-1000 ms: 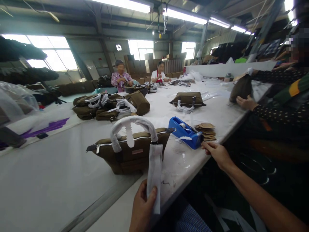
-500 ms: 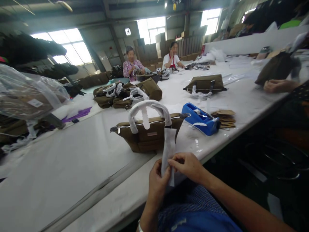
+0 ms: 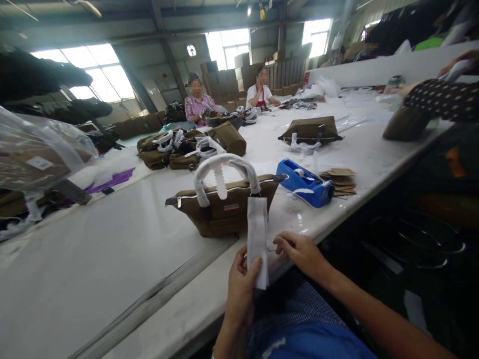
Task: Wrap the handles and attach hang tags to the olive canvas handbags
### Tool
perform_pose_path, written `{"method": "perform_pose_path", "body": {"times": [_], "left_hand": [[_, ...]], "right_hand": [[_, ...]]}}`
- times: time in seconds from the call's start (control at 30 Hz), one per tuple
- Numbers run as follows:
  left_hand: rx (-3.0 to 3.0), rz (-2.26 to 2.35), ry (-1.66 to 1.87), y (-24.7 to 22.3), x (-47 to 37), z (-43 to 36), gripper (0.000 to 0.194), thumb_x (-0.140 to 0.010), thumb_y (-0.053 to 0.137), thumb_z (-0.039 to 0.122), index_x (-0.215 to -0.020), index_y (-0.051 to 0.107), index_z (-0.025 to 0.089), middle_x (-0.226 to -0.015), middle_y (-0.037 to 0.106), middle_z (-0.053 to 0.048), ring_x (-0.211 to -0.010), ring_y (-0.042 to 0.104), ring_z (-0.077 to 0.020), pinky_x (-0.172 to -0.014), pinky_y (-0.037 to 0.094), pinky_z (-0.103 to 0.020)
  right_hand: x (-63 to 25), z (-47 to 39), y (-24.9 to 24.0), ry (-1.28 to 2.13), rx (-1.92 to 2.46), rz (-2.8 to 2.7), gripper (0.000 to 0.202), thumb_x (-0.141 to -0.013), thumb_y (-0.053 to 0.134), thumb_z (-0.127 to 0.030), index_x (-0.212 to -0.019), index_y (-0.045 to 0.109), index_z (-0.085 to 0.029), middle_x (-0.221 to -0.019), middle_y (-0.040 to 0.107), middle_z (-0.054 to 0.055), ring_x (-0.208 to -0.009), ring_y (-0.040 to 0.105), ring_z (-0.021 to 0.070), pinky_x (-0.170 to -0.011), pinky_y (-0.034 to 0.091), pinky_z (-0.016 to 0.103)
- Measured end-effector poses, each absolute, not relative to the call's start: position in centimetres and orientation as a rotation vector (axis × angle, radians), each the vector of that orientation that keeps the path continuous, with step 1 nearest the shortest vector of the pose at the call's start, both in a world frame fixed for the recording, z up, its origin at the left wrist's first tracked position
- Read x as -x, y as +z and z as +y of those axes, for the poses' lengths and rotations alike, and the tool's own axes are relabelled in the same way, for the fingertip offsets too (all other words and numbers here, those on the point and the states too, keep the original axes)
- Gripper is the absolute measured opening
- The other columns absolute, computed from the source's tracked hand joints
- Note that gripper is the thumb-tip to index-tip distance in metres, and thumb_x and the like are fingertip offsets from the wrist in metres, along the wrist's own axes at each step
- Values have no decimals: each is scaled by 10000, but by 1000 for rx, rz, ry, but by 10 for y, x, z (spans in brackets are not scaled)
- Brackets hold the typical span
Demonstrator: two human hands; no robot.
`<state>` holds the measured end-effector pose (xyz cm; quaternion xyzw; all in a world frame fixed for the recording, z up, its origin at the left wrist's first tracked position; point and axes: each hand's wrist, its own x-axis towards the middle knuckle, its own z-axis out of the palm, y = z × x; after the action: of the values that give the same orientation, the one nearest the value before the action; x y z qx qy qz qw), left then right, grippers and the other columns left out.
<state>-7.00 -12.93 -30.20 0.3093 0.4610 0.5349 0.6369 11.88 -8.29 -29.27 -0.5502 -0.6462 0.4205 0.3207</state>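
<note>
An olive-brown bag (image 3: 224, 214) stands on the white table, its raised handle (image 3: 224, 162) wrapped in white material. From the bag's right front side a white wrapping strip (image 3: 257, 224) hangs toward me. My left hand (image 3: 243, 274) pinches the lower part of this strip between thumb and fingers. Just right of the strip is my right hand (image 3: 294, 249), apart from it, with curled fingers pressed together. A thin, light line shows at its fingertips, too small to make out. Behind the bag's right end sits a blue tape dispenser (image 3: 305, 183).
Brown cards (image 3: 339, 180) are stacked beside the dispenser. Another olive bag (image 3: 310, 130) lies behind it, and several more (image 3: 190, 147) are piled at the back left. Two people sit across the table. At the right, a dotted sleeve (image 3: 443, 99) reaches over a bag.
My right hand has let go of the strip and moved right, away from it. The strip now faces me flatter, still in my left hand. The view has shifted slightly.
</note>
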Motion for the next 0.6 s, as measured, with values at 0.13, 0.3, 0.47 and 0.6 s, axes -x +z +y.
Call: {"method": "perform_pose_path", "body": {"times": [0.13, 0.3, 0.47, 0.6], "left_hand": [[-686, 1093, 1208, -301, 68, -129, 768, -791, 828, 399, -1423, 459, 169, -1219, 737, -148, -1043, 733, -266, -876, 565, -312], [-718, 1101, 1148, -304, 54, -127, 992, -750, 850, 482, -1530, 321, 173, -1199, 745, -187, -1024, 749, -302, -821, 589, -330], [-846, 1157, 1141, -308, 55, -124, 1053, -788, 803, 526, -1582, 239, 125, -1182, 747, -212, -1025, 749, -314, -843, 586, -353], [-1108, 1333, 1238, -297, 94, -120, 846, -879, 706, 517, -1558, 363, 147, -1240, 726, -180, -1140, 700, -300, -999, 537, -407]], "right_hand": [[-122, -110, -278, 983, 1464, -1530, 473, -965, 525, -554, -1248, 683, -209, -956, 790, 74, -918, 742, 264, -892, 543, 384], [-81, -108, -280, 1287, 1279, -1367, 852, -921, 625, -469, -1622, 229, -189, -1094, 777, 70, -1058, 724, 278, -1000, 540, 447], [-64, -89, -287, 1430, 1120, -1269, 612, -881, 648, -495, -1388, 547, -167, -1286, 707, 122, -1158, 688, 295, -1039, 537, 436], [-100, -77, -306, 1375, 1213, -1290, 751, -878, 638, -590, -1502, 439, -223, -1305, 698, 114, -1248, 639, 309, -1070, 517, 475]]}}
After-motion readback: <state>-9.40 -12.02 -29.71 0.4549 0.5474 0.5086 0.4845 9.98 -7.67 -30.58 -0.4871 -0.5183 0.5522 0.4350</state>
